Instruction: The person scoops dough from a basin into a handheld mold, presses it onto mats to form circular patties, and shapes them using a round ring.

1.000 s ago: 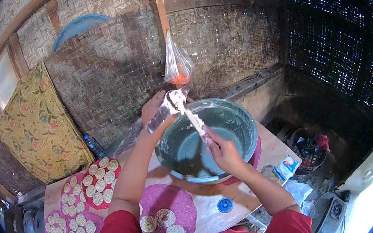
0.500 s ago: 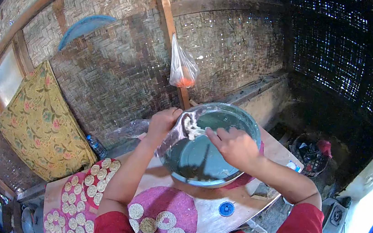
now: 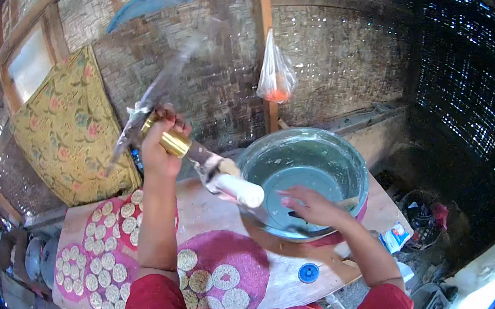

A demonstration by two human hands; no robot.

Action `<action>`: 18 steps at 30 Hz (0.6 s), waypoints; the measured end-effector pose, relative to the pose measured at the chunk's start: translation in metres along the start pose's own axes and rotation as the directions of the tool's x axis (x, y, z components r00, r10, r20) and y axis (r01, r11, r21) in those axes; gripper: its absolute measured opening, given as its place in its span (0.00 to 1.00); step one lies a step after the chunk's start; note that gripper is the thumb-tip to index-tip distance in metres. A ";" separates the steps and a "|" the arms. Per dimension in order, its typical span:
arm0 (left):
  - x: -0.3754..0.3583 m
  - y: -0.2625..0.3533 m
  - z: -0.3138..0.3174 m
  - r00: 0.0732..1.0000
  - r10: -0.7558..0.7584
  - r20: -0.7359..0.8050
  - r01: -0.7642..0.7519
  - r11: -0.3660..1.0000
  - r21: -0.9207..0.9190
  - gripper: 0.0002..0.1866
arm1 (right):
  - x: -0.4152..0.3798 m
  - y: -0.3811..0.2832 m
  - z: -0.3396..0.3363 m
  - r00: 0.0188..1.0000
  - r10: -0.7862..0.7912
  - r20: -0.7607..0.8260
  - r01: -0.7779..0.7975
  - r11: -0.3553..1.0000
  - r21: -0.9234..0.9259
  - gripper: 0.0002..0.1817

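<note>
My left hand (image 3: 160,141) is raised over the table's left side. It grips a clear plastic bag (image 3: 223,181) around a brass-coloured cylinder (image 3: 171,140). White dough fills the bag's lower end, which points toward the bowl, and the empty tail trails up and left, blurred. My right hand (image 3: 310,205) hovers over the near rim of a teal metal bowl (image 3: 322,137). Its fingers are spread and reach toward the bag's white end. The bowl looks nearly empty, with smears inside.
Pink round mats (image 3: 248,253) with several round crackers (image 3: 225,276) lie on the wooden table (image 3: 210,214); more are at the left (image 3: 104,242). A blue cap (image 3: 308,272), a packet (image 3: 397,236), a hanging plastic bag (image 3: 276,72), a yellow floral cloth (image 3: 67,128) and a floor basket (image 3: 430,215) surround them.
My left hand has lifted the bag away from the bowl, up and to the left. My right hand has come off the bag and now stays over the bowl's rim. The view has shifted left.
</note>
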State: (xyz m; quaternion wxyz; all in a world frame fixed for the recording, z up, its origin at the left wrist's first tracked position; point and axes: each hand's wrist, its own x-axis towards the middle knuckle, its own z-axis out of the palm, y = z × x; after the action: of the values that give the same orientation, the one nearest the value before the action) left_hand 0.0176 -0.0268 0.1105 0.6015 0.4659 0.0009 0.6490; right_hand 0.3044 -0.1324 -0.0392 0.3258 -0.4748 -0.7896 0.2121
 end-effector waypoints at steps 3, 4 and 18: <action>-0.035 -0.017 -0.018 0.995 -0.079 0.056 0.090 0.967 -0.238 0.11 | -0.008 -0.051 0.043 0.858 0.058 0.511 -0.514 0.142 0.846 0.38; -0.049 -0.027 -0.025 0.989 -0.137 -0.058 0.125 0.977 -0.176 0.10 | -0.013 -0.059 0.058 0.821 -0.044 0.569 -0.571 -0.065 0.818 0.38; -0.208 -0.035 -0.104 0.850 -0.521 -0.073 0.344 0.446 0.827 0.14 | -0.010 -0.083 0.104 0.973 0.232 0.022 -0.177 0.674 0.717 0.37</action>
State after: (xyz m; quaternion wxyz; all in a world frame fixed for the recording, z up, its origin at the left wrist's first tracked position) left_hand -0.0507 -0.1215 -0.0932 0.4598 0.7326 0.3608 0.3489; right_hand 0.1824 -0.1827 -0.0614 0.4860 -0.4035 -0.5751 0.5198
